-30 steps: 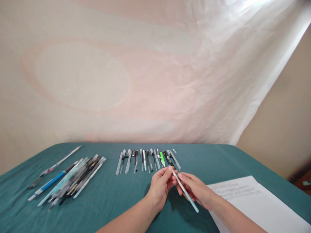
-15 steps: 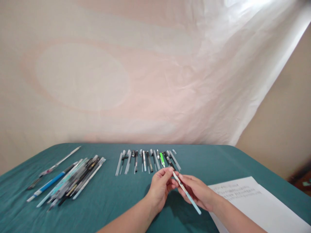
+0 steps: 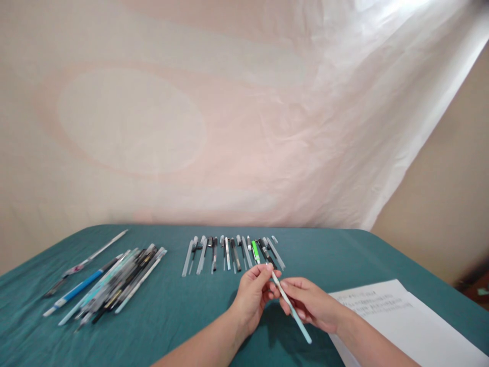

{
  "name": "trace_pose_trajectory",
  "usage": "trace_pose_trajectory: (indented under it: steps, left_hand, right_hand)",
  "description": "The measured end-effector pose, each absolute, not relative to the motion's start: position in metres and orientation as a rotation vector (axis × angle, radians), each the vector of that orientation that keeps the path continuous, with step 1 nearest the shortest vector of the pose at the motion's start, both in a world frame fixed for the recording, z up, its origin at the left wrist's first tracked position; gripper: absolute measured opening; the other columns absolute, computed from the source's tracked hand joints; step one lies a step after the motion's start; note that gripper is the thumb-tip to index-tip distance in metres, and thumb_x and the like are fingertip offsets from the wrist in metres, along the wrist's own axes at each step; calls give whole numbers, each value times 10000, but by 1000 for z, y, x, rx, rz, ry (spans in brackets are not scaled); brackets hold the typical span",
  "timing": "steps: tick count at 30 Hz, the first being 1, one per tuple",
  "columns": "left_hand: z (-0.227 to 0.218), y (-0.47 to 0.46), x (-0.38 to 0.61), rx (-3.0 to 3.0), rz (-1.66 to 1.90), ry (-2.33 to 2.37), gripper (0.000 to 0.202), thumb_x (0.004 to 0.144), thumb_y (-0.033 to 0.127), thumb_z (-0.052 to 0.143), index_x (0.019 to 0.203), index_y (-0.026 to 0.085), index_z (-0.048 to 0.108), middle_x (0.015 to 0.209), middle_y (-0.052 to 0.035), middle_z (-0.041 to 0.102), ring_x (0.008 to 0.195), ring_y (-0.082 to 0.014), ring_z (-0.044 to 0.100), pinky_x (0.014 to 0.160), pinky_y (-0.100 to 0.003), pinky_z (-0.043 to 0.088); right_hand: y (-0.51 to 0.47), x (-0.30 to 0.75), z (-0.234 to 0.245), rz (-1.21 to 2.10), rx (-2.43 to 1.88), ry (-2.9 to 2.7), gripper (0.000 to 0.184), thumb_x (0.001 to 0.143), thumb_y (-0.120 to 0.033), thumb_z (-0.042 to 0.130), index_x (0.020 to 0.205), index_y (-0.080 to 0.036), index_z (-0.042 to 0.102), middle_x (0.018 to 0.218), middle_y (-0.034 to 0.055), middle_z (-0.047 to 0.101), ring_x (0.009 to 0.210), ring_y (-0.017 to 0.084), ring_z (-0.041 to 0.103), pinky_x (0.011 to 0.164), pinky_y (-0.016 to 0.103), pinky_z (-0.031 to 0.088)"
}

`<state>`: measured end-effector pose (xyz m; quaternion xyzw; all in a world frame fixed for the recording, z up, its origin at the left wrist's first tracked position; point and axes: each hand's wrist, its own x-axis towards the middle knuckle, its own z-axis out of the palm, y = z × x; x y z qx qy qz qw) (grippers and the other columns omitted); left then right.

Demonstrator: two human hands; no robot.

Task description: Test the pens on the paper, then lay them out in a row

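A slim pen [image 3: 291, 305], white at the upper part and pale blue at the lower end, slants between my two hands above the table. My left hand [image 3: 253, 295] pinches its upper end between thumb and fingers. Farther down the barrel, my right hand [image 3: 307, 305] is closed on the same pen, with thumb and fingertips against it. The pen's pale blue end points down toward me. What lies at the very top of the pen is partly covered by my left fingers.
Behind my hands lies a row of pens, caps and clear barrels, with a green pen [image 3: 255, 252] among them. A pile of pens [image 3: 126, 283] lies on the left, beside a blue-and-white pen [image 3: 82, 286]. Written-on paper [image 3: 416, 331] lies at right on the green tablecloth [image 3: 191, 311].
The lower end of the pen has swung slightly left and down. Both hands keep their hold in nearly the same place.
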<state>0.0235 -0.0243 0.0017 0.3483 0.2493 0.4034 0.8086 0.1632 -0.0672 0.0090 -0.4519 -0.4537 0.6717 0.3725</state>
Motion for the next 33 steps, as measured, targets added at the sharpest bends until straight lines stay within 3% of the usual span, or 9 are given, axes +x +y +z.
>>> trace_pose_trajectory:
  steps: [6,12,20,25,33]
  left_hand:
    - [0,-24,25,730,883,533,284,695,391,621,779,125,569,546,17,546,425,-39,458,477,-170,399]
    - [-2,-16,22,692,985,575,264,698,371,620,814,151,531,876,-25,613,389,14,390,372,-125,310]
    - [-2,-16,22,678,995,614,285,652,375,658,789,145,560,737,17,555,454,-11,414,390,-129,307]
    - [-2,-22,23,853,915,570,260,698,386,614,728,134,562,511,46,467,416,-27,390,408,-145,294]
    - [2,-26,23,1020,846,531,280,752,406,545,771,128,569,479,36,471,386,-55,443,384,-165,255]
  right_hand:
    - [-68,165,7,1671,-1202,-1168,336,703,-465,599,760,-152,493,612,-37,567,337,-8,296,315,142,140]
    - [-70,164,9,1703,-1203,-1228,297,742,-433,568,745,-148,485,612,-27,575,335,-3,334,307,132,183]
    - [-71,162,11,1722,-1140,-1187,328,732,-460,574,751,-143,488,661,11,615,388,23,440,336,131,280]
    - [-69,163,10,1703,-1097,-1142,313,734,-436,587,787,-141,497,696,25,622,414,29,464,357,134,307]
    - [-70,162,13,1633,-1137,-1214,322,730,-438,590,797,-128,541,709,23,595,440,27,456,382,141,320]
